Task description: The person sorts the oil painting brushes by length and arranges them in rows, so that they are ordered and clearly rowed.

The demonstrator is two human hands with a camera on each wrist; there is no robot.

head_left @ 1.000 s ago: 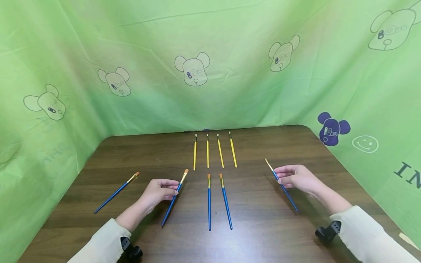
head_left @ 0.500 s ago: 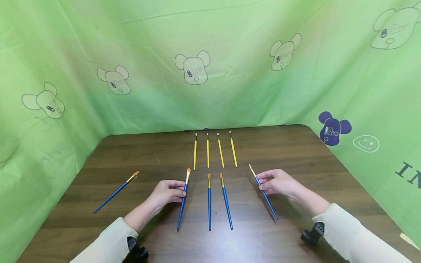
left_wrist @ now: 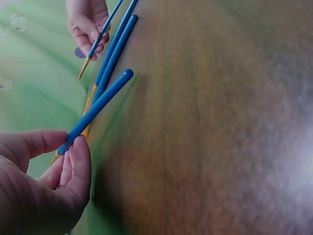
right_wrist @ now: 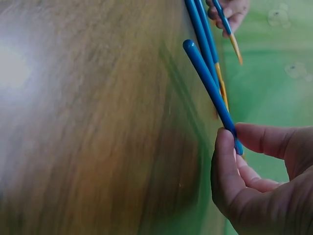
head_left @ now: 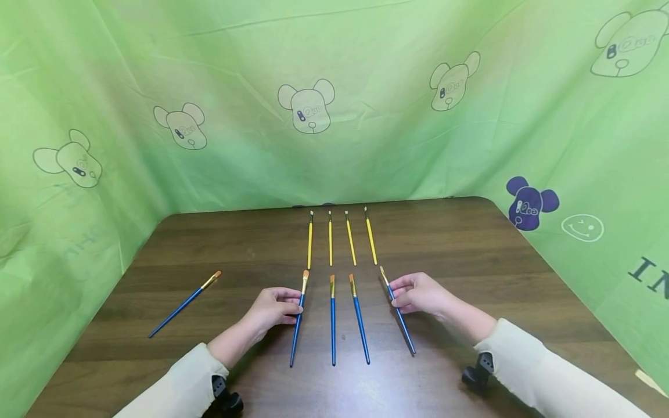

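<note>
My left hand [head_left: 273, 310] pinches a blue paintbrush [head_left: 296, 335] between thumb and fingers, bristles pointing away from me. In the left wrist view that brush's handle [left_wrist: 105, 100] slants up from the fingertips. On the other side, my right hand [head_left: 420, 295] pinches another blue paintbrush [head_left: 405, 332], its gold ferrule toward the back; the right wrist view shows its rounded handle end [right_wrist: 190, 46]. Between the two hands lie two more blue paintbrushes, one straight [head_left: 333, 331] and one slightly slanted [head_left: 360, 331], side by side on the wooden table [head_left: 235, 244].
Several yellow-handled brushes [head_left: 330, 241] lie in a row farther back. One more blue paintbrush [head_left: 183, 307] rests diagonally at the left. A green printed cloth [head_left: 334, 168] hangs behind and along both sides of the table.
Both hands have moved inward with their brushes, the left hand rightward and the right hand leftward. The held brushes have turned to point more nearly straight back. The lying brushes stay put.
</note>
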